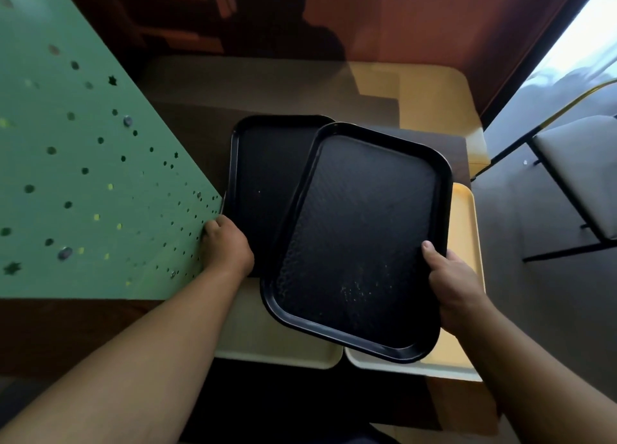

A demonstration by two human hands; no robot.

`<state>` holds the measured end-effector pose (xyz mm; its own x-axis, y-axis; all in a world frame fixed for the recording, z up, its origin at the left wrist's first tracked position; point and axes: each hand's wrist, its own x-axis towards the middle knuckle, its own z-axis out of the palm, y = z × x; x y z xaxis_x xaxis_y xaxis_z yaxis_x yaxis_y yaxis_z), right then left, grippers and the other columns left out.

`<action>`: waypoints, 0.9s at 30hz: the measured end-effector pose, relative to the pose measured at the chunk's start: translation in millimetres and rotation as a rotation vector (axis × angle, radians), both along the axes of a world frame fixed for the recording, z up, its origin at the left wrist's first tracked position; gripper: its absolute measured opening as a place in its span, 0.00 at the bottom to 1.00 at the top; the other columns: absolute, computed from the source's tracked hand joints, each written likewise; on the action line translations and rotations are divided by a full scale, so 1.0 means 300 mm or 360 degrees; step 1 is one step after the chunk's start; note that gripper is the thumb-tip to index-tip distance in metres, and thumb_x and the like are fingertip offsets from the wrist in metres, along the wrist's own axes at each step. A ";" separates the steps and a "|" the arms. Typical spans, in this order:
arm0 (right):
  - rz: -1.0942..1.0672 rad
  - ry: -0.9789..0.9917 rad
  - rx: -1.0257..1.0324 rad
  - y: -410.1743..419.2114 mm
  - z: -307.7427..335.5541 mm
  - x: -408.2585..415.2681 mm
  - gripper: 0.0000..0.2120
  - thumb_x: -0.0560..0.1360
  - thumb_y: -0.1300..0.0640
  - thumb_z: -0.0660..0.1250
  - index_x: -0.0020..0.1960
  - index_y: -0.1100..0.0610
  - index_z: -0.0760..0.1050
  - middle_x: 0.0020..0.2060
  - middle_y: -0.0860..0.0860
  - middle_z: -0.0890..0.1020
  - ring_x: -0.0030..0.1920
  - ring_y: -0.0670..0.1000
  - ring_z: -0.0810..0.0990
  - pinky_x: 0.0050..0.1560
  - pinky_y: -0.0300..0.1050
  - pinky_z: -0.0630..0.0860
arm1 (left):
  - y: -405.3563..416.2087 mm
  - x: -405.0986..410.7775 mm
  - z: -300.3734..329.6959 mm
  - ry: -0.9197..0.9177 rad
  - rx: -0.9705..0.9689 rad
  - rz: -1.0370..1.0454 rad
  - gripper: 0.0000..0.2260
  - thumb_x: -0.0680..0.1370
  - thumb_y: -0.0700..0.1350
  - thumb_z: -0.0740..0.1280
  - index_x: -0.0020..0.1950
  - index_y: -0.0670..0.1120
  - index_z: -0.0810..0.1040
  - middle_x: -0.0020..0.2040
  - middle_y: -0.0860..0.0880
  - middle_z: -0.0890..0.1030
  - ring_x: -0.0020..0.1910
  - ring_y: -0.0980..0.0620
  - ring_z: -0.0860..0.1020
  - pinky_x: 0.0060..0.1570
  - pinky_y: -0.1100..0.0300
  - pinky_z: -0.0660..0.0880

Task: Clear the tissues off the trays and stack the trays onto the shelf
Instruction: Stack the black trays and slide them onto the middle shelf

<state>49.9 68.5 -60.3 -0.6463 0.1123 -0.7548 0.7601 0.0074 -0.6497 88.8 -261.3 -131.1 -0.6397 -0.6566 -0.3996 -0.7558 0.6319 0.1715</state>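
My right hand (452, 285) grips the right rim of a black tray (357, 243), thumb on top, holding it tilted above the table. A second black tray (263, 176) lies flat behind and to the left, partly covered by the held one. My left hand (225, 245) rests on that second tray's near left corner, fingers curled over its edge. Under both black trays lie cream trays: one (267, 340) at the near middle and one (464, 243) at the right. No tissues are visible.
A green perforated panel (83, 176) stands close on the left, touching my left hand. A larger cream surface (434, 96) lies at the back. A chair with a grey seat (581, 170) and black frame stands to the right, by a bright window.
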 end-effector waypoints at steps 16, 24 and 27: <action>-0.0029 0.0006 -0.0026 0.065 0.060 0.019 0.11 0.85 0.50 0.61 0.64 0.53 0.75 0.57 0.58 0.85 0.58 0.61 0.84 0.64 0.66 0.78 | 0.019 -0.001 0.096 0.0747 0.0579 0.0816 0.24 0.73 0.32 0.65 0.68 0.44 0.76 0.62 0.43 0.80 0.52 0.43 0.80 0.47 0.55 0.78; 0.0017 0.0063 -0.0078 0.079 0.176 -0.014 0.13 0.85 0.51 0.61 0.66 0.55 0.74 0.57 0.59 0.85 0.56 0.62 0.85 0.52 0.60 0.82 | 0.029 -0.034 0.276 0.1176 0.0977 0.0734 0.17 0.81 0.37 0.63 0.70 0.45 0.73 0.58 0.48 0.77 0.55 0.46 0.78 0.57 0.45 0.79; 0.0044 0.0086 -0.0099 0.076 0.220 -0.038 0.16 0.85 0.51 0.60 0.69 0.56 0.75 0.57 0.59 0.85 0.56 0.63 0.85 0.52 0.59 0.82 | 0.040 -0.012 0.341 0.1284 0.0989 0.0661 0.14 0.82 0.41 0.64 0.67 0.46 0.76 0.57 0.46 0.80 0.55 0.45 0.79 0.57 0.45 0.79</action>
